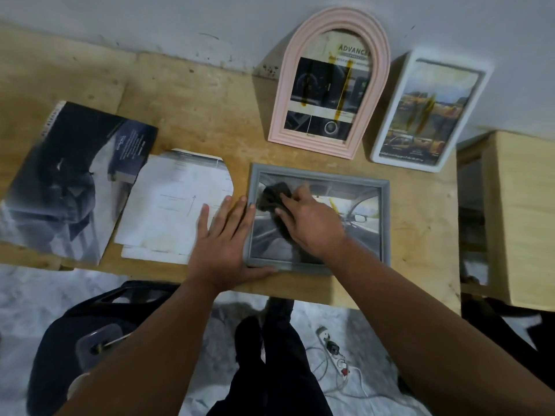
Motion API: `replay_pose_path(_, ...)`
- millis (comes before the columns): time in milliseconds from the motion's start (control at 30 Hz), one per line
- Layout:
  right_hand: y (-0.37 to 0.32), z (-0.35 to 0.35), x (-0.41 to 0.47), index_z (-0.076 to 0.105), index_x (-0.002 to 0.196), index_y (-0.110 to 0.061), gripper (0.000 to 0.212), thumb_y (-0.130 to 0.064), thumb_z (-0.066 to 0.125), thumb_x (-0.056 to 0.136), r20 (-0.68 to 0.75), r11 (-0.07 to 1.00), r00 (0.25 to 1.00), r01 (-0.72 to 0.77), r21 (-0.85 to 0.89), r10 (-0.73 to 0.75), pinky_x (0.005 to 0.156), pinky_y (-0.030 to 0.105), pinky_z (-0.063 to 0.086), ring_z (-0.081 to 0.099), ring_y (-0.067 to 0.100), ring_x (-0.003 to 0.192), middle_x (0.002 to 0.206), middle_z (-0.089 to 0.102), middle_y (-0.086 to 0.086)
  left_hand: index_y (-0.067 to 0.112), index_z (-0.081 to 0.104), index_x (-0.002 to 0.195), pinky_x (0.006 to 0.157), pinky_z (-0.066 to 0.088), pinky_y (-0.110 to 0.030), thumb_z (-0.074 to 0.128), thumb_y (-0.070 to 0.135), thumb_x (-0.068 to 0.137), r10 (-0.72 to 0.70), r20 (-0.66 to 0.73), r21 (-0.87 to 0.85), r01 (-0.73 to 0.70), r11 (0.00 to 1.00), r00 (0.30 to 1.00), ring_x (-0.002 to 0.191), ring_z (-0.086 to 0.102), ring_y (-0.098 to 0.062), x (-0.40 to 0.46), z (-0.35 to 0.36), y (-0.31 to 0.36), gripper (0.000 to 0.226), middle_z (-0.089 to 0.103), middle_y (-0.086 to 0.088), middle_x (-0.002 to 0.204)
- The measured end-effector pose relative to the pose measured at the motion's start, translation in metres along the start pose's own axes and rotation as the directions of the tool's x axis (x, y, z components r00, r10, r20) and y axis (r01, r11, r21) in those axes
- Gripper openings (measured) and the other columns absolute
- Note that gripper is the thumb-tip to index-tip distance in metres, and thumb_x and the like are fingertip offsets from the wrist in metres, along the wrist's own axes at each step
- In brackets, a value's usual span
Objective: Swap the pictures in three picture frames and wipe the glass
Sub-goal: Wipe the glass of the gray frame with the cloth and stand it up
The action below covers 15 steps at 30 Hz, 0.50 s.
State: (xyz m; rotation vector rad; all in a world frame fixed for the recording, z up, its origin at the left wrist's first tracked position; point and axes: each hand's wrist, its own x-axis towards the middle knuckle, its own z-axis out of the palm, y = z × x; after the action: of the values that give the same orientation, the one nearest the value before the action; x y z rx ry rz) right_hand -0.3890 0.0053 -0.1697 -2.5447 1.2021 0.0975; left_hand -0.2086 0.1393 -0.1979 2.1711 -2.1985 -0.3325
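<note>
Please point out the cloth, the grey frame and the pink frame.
cloth [271, 195], head view, on its dark folds.
grey frame [385, 223], head view, on its right edge.
pink frame [280, 94], head view, on its left side.

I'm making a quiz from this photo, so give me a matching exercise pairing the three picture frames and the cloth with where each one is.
Things:
1. pink arched frame
2. white frame
3. grey frame
4. dark cloth

Places:
A. flat on the table, steadied by the left hand
B. gripped in the right hand, on the glass
C. leaning on the wall, far right
D. leaning on the wall, left of the white frame

Pairs: 1-D, 2-C, 3-A, 4-B
</note>
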Motion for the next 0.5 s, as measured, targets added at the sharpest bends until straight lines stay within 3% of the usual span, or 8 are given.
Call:
replay_pose_path(100,-0.003,0.007,-0.033,0.064,0.129,-0.017,0.049,-0.049,0.036,0.105,0.019,0.998,0.999,0.045,0.047,-0.046,0.059,0.041,0.053,0.065,0.035,0.077,0.113,0.053,0.009,0.017,0.013,0.165,0.123,0.010,-0.066,0.033,0.104,0.070,-0.028,0.056,0.000,0.028,1.000,0.998,0.161,0.000,-0.025,0.001,0.000,0.001,0.130,0.007,-0.004,0.174)
replay_pose_path(200,-0.008,0.012,-0.063,0.067,0.125,-0.019,0.058,-0.054,0.026,0.102,0.108,0.994,0.992,0.059,0.090,-0.069,0.066,0.042,0.056,0.066,0.031,0.084,0.113,0.056,0.006,0.018,0.010,0.165,0.123,0.012,-0.066,0.032,0.103,0.070,-0.036,0.063,0.005,0.036,0.999,0.997,0.161,-0.001,-0.025,-0.001,0.000,0.001,0.129,0.006,-0.002,0.174)
replay_pose_path(333,-0.006,-0.007,-0.068,0.072,0.112,-0.018,0.045,-0.049,0.041,0.102,0.246,0.942,0.964,0.013,0.336,-0.101,0.075,0.042,0.052,0.062,0.025,0.087,0.098,0.059,0.005,0.016,0.013,0.165,0.122,0.014,-0.067,0.032,0.103,0.071,-0.026,0.048,0.002,0.025,1.000,0.999,0.161,0.003,-0.026,-0.001,-0.001,0.003,0.129,0.009,-0.004,0.174)
replay_pose_path(433,-0.003,-0.026,-0.044,0.072,0.108,-0.017,0.034,-0.041,0.049,0.104,0.048,0.884,0.997,0.025,0.467,-0.053,0.074,0.037,0.048,0.059,0.022,0.084,0.093,0.055,0.000,0.015,0.013,0.165,0.122,0.013,-0.067,0.032,0.102,0.071,-0.029,0.054,-0.013,0.029,0.999,0.998,0.161,0.002,-0.026,0.000,-0.001,0.003,0.130,0.008,-0.005,0.174)
replay_pose_path(500,0.002,-0.029,-0.019,0.070,0.116,-0.018,0.034,-0.041,0.049,0.104,-0.117,0.905,0.992,0.015,0.425,0.039,0.072,0.037,0.049,0.060,0.023,0.085,0.099,0.054,0.000,0.015,0.012,0.165,0.122,0.011,-0.067,0.031,0.103,0.071,-0.032,0.060,-0.011,0.033,0.999,0.998,0.161,0.000,-0.025,0.001,-0.001,0.004,0.130,0.006,-0.005,0.174)
